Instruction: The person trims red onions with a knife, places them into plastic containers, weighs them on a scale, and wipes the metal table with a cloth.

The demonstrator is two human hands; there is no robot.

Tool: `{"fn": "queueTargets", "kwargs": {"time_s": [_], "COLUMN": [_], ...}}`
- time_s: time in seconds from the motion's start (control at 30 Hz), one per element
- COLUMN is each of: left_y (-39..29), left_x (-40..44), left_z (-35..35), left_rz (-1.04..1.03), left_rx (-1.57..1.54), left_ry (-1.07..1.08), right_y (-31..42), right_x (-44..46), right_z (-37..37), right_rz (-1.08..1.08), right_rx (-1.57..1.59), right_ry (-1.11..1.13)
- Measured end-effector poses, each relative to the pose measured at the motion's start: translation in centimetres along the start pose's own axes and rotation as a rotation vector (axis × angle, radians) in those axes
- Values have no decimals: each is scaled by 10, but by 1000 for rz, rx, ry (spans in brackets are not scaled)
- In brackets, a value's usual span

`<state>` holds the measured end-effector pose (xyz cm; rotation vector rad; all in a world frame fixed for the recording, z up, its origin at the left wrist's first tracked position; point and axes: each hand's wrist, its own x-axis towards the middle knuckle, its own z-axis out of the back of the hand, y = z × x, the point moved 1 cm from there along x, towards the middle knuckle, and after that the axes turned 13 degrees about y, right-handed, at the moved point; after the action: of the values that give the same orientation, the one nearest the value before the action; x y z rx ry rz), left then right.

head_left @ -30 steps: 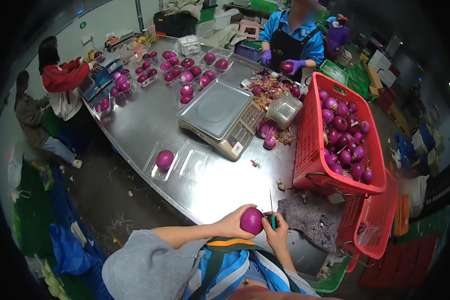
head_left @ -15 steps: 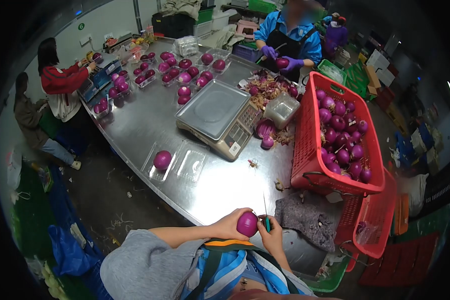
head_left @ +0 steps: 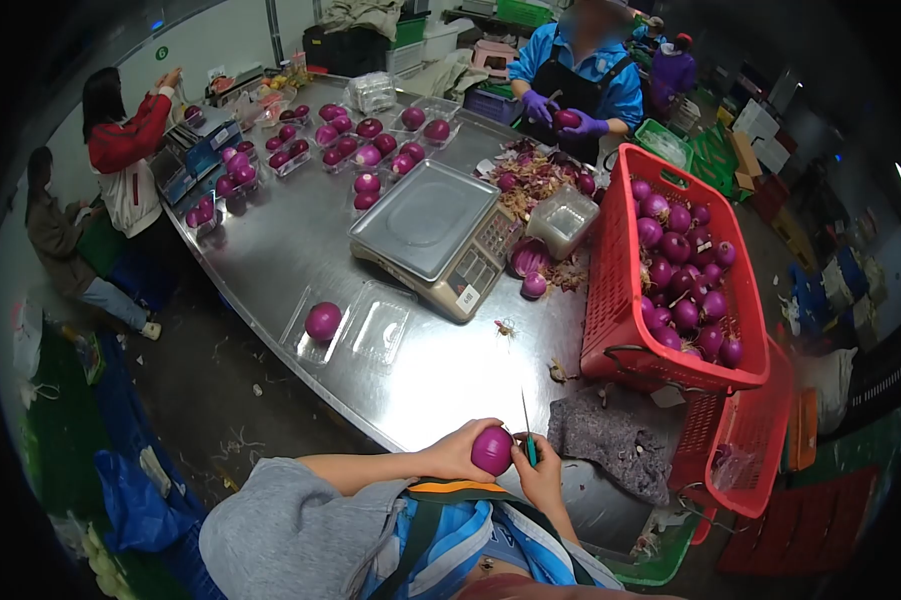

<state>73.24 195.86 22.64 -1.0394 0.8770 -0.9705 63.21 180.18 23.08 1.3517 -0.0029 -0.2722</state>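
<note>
My left hand (head_left: 454, 452) is closed around a red onion (head_left: 491, 452) at the near table edge, close to my body. My right hand (head_left: 540, 478) grips the green handle of a knife (head_left: 531, 450), its thin blade pointing up and away from me. The right thumb and fingertips are against the onion's right end. Ahead on the steel table (head_left: 270, 270), another red onion (head_left: 323, 321) sits in a clear plastic tray, beside a second clear tray (head_left: 380, 325). A dark grey cloth (head_left: 610, 445) lies to the right of my right hand.
A weighing scale (head_left: 415, 225) stands mid-table. At right, a red basket (head_left: 610, 340) is filled with onions. Onion skins (head_left: 530, 175) and a clear container (head_left: 562, 220) lie behind. Across, a person in purple gloves (head_left: 582, 122) holds an onion. Two people (head_left: 125, 145) are at far left.
My hands, the onion and the knife stay nearly in place. At far left, the person in red has raised both hands. The gloved co-worker's hands have shifted slightly.
</note>
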Motion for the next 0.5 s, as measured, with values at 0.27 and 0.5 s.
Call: {"fn": "queueTargets", "kwargs": {"time_s": [0.27,0.5], "left_y": [9,14], "left_x": [2,3], "left_z": [-1,-2], "left_rz": [-6,24], "left_rx": [15,15], "left_ry": [1,26], "right_y": [-4,-10], "right_x": [2,5], "right_z": [-1,-1], "right_rz": [1,38], "right_rx": [8,-25], "right_ry": [8,11]}}
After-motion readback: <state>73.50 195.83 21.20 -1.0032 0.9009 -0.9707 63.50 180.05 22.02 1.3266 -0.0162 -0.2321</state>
